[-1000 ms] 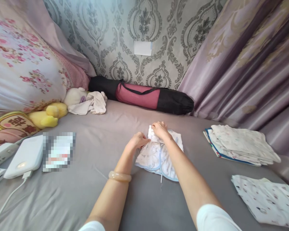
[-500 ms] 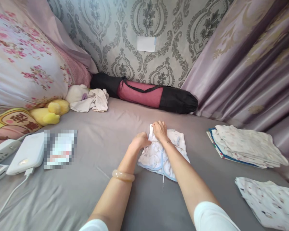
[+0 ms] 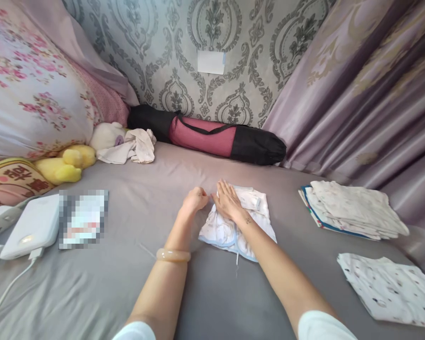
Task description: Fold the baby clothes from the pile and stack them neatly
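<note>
A small white baby shirt (image 3: 219, 229) with blue trim lies on the grey bedsheet, partly folded, a thin white tie hanging from its lower edge. My right hand (image 3: 227, 200) rests flat on its upper left part, fingers stretched out, covering some of the cloth. Just beyond the shirt's left edge is my left hand (image 3: 197, 199), its fingers curled closed. Whatever those fingers pinch, if anything, is hidden.
Folded cloths (image 3: 354, 208) are stacked at the right, with a patterned folded cloth (image 3: 393, 290) nearer. A pink-and-black bag (image 3: 201, 136) lies along the wall. At left are a white power bank (image 3: 33, 226), a cable, a blurred-out item (image 3: 84, 219) and plush toys (image 3: 65, 165).
My left hand has moved off the shirt to its left side and curled up. My right hand has shifted left and flattened on the cloth. The view has turned slightly right.
</note>
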Available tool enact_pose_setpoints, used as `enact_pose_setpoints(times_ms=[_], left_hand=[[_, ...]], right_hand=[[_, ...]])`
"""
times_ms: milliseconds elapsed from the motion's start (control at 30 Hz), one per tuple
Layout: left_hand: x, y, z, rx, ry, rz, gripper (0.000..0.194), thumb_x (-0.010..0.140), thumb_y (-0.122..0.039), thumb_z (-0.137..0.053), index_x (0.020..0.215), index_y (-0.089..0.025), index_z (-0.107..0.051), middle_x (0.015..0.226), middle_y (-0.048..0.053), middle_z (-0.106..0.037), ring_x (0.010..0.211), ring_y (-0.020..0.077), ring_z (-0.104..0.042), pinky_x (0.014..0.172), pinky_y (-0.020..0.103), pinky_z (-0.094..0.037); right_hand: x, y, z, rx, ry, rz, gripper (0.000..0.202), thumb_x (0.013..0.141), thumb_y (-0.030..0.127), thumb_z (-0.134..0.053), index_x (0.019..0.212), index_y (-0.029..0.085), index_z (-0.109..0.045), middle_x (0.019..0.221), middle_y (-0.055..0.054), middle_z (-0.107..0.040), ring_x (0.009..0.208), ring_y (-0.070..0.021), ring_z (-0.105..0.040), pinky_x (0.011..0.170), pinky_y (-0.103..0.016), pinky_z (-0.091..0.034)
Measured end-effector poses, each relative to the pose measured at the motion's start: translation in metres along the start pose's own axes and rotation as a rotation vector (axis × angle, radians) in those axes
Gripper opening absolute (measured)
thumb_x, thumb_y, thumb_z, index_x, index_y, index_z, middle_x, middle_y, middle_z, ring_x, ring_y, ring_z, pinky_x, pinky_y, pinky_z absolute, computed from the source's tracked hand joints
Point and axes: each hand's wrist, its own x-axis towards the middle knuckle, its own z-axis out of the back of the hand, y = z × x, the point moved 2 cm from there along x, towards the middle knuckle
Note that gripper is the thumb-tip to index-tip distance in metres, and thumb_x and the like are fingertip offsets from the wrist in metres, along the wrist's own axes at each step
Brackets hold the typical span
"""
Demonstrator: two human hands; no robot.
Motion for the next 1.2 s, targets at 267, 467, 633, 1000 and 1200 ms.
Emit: enact_pose_setpoints(times_ms=[267, 467, 633, 1000, 1200], left_hand=[[-0.001, -0.009, -0.002, 0.045, -0.171, -0.232, 0.027, 0.086, -0.019, -0.045, 0.102, -0.014, -0.066, 0.093, 0.011, -0.072, 0.086, 0.0205, -0.066, 0.075, 0.028, -0.047], [-0.001, -0.025, -0.022, 0.074, -0.191, -0.584, 0.036, 0.088, -0.012, -0.039, 0.118, -0.015, -0.059, 0.118, 0.012, -0.065, 0.112, 0.0197, -0.059, 0.095, 0.029, -0.045], [-0.001, -0.03, -0.046, 0.183, -0.098, -0.729, 0.043, 0.091, -0.01, -0.034, 0.13, -0.016, -0.051, 0.136, 0.012, -0.055, 0.129, 0.0181, -0.048, 0.108, 0.033, -0.038], [-0.004, -0.032, -0.054, 0.447, -0.06, -0.593, 0.052, 0.1, -0.035, -0.022, 0.146, -0.015, -0.036, 0.155, 0.012, -0.032, 0.145, 0.0224, -0.023, 0.118, 0.047, -0.014], [0.003, -0.023, -0.064, 0.494, -0.024, -0.502, 0.062, 0.099, -0.048, -0.017, 0.149, -0.015, -0.03, 0.157, 0.012, -0.025, 0.146, 0.0271, -0.018, 0.117, 0.055, -0.008]], right_hand=[[0.002, -0.006, 0.005, 0.161, 0.122, -0.022, 0.067, 0.098, 0.043, -0.011, 0.151, 0.004, -0.022, 0.159, -0.013, -0.015, 0.147, -0.0211, -0.01, 0.119, -0.039, -0.009], [-0.034, -0.023, 0.026, 0.019, -0.117, -0.093, 0.066, 0.098, 0.042, -0.016, 0.15, 0.002, -0.023, 0.159, -0.017, -0.014, 0.148, -0.0252, -0.007, 0.119, -0.044, -0.007], [-0.053, -0.039, 0.012, -0.024, -0.076, -0.095, 0.064, 0.098, 0.041, -0.019, 0.15, 0.004, -0.025, 0.158, -0.016, -0.019, 0.147, -0.0246, -0.01, 0.118, -0.045, -0.012], [-0.058, -0.046, 0.011, 0.009, -0.021, -0.159, 0.068, 0.099, 0.045, -0.015, 0.151, 0.002, -0.022, 0.158, -0.016, -0.015, 0.147, -0.0253, -0.01, 0.119, -0.043, -0.007], [-0.066, -0.051, 0.006, -0.029, -0.034, -0.179, 0.069, 0.099, 0.046, -0.016, 0.149, 0.0, -0.026, 0.157, -0.018, -0.02, 0.147, -0.0264, -0.014, 0.119, -0.043, -0.007]])
